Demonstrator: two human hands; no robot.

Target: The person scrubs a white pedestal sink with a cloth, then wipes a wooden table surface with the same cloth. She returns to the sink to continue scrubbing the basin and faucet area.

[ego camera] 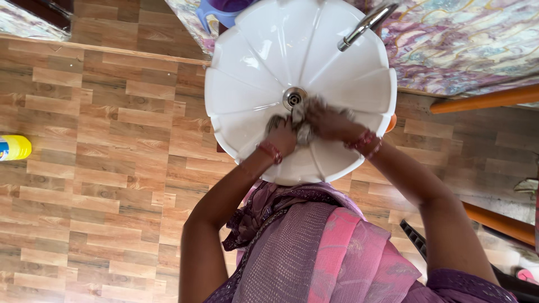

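in the white scalloped basin (252, 67), just below the drain (294, 99), the left hand (282, 136) and right hand (328, 120) close together on a grey scrubbing wad (304, 132), blurred, seemingly mid-scrub; next likely calls for working outward over the remaining bowl wall.

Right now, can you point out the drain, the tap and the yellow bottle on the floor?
Round metal drain (294, 99), head view: centre of its grate.
Chrome metal tap (366, 24), head view: middle of the spout.
Yellow plastic bottle (14, 147), head view: its yellow body, at the left edge.
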